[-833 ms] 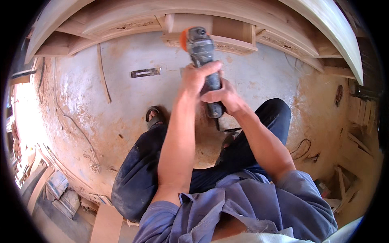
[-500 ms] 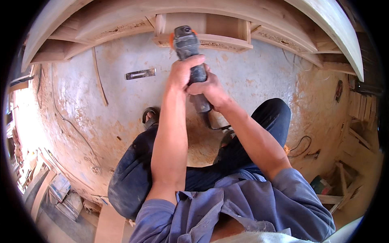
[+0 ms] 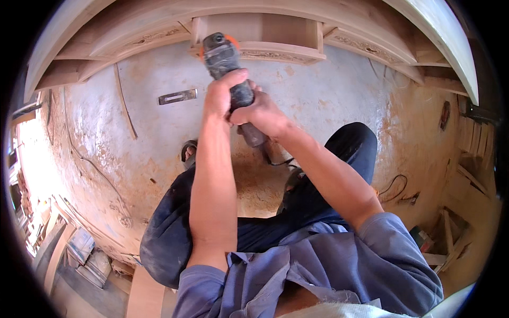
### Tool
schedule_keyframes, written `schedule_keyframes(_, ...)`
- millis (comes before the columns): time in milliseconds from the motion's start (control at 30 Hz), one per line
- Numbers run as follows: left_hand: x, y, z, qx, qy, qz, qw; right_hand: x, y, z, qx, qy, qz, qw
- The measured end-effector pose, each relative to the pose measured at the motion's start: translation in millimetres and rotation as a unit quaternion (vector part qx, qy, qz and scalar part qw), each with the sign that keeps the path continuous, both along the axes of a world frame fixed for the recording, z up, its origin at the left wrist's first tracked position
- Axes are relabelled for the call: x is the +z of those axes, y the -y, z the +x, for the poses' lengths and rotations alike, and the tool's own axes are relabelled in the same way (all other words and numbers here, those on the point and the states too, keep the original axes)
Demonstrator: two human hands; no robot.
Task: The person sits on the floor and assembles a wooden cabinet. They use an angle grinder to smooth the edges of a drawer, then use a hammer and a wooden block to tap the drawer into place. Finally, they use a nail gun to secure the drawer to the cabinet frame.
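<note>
Both hands grip a dark, dusty angle grinder (image 3: 220, 57) with an orange disc edge showing around its head. My left hand (image 3: 220, 95) wraps the body just behind the head. Lower on the handle, my right hand (image 3: 261, 113) is closed round it, and a black cord trails from its rear end. The grinder's head overlaps the left front corner of an open wooden drawer (image 3: 281, 51) with a carved front. That drawer belongs to a pale wooden piece of furniture (image 3: 360, 24) with a curved look and carved panels. Where the disc touches wood is hidden behind the head.
A flat slotted metal piece (image 3: 177, 97) lies on the dusty floor, with a thin wooden strip (image 3: 125, 100) left of it. A cable (image 3: 95, 164) runs along the left. Wood scraps (image 3: 79, 249) pile at lower left; more wood pieces (image 3: 450, 238) stand at right.
Both hands and the grinder have shifted left, and the grinder tilts further left. Its head has moved toward the drawer's left corner. The whole view has shifted slightly.
</note>
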State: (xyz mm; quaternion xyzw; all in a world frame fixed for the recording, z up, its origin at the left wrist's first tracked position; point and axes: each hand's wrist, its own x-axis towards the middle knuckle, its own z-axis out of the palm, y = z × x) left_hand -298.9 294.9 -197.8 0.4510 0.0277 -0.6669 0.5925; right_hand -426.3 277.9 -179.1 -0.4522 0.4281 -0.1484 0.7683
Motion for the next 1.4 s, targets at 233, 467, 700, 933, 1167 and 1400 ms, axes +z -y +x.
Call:
schedule_keyframes(233,-7,17,-66,-0.131,0.093,0.017,0.987,10,-9,-67,-0.101,-0.036,0.078,0.991)
schedule_keyframes(467,-5,20,-54,-0.161,0.195,0.034,0.967,5,-11,-59,-0.098,-0.042,0.024,0.994)
schedule_keyframes(700,-3,12,-25,-0.052,0.025,0.015,0.998,7,4,-26,-0.043,-0.036,0.042,0.998)
schedule_keyframes(933,1,44,-119,-0.211,0.081,-0.016,0.974,18,-12,-108,-0.209,-0.063,0.095,0.971)
schedule_keyframes(1167,-6,23,-33,-0.063,0.015,0.007,0.998,25,12,-36,-0.036,-0.027,0.053,0.998)
schedule_keyframes(1400,-1,39,-88,-0.186,0.116,0.004,0.976,14,3,-89,-0.143,-0.034,0.077,0.986)
